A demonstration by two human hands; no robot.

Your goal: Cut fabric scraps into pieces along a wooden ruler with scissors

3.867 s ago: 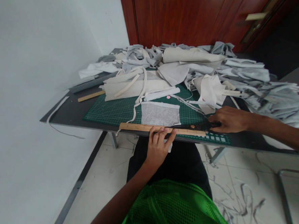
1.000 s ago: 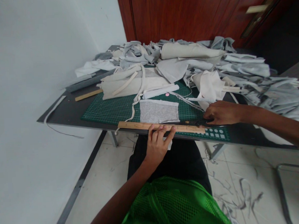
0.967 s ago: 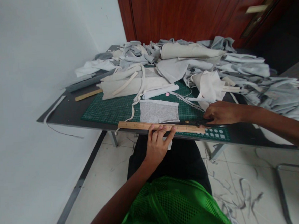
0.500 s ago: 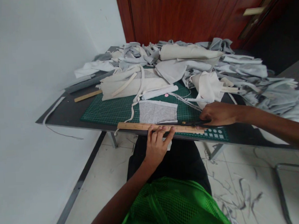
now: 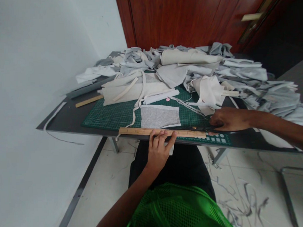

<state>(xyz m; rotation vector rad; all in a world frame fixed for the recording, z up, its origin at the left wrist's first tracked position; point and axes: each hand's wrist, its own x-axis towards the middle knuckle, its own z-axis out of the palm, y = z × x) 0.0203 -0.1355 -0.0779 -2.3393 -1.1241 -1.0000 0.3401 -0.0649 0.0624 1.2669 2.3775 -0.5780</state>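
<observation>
My left hand [image 5: 158, 149] lies with spread fingers on a wooden ruler [image 5: 135, 131] along the table's front edge, its fingertips pressing from above. A small white piece of fabric [image 5: 171, 150] shows below that hand, over the edge. Closed around the handles of black scissors [image 5: 194, 128] is my right hand [image 5: 227, 119], at the ruler's right end. The blades point left along the ruler's far side; whether they are parted I cannot tell. Just beyond the ruler, a grey fabric piece with white borders [image 5: 160, 116] lies flat on the green cutting mat [image 5: 110, 114].
Heaped grey and cream fabrics [image 5: 191, 56] cover the back and right of the table [image 5: 64, 120]. A second wooden strip [image 5: 89, 101] lies at left. Thin cord [image 5: 134, 116] trails across the mat. Fabric scraps [image 5: 246, 203] litter the floor; a metal-framed seat [image 5: 299, 186] stands at right.
My right hand and the scissors have shifted to the right along the ruler. My left hand stays on the ruler. The whole view has tilted slightly.
</observation>
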